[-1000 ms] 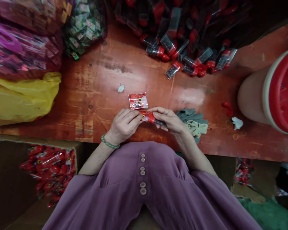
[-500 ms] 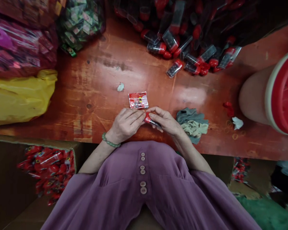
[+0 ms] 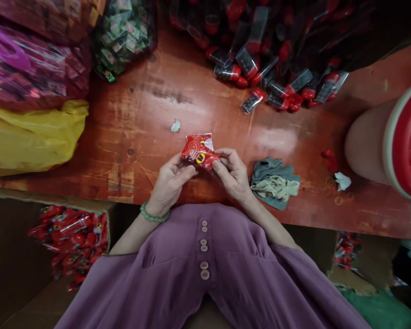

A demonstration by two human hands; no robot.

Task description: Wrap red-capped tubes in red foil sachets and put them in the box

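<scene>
Both hands meet over the near edge of a worn red-brown table (image 3: 130,137). Between their fingertips is a small red printed packet (image 3: 197,152), held up flat and tilted toward me. My left hand (image 3: 169,183), with a green bead bracelet at the wrist, pinches the packet's left lower edge. My right hand (image 3: 233,176) pinches its right side. A clear corner (image 3: 208,143) shows just behind the packet; I cannot tell whether it belongs to a second packet lying on the table.
A heap of clear vials with red caps (image 3: 260,68) lies at the back. A red-lidded bucket (image 3: 397,141) stands right, crumpled cloths (image 3: 274,183) beside my right hand. Yellow (image 3: 30,137) and pink (image 3: 30,68) bags sit left. A carton of red packets (image 3: 71,237) is below left.
The hands were low on the table, closed around a small red item below a packet lying flat. Now they have lifted and hold a red packet spread between the fingertips.
</scene>
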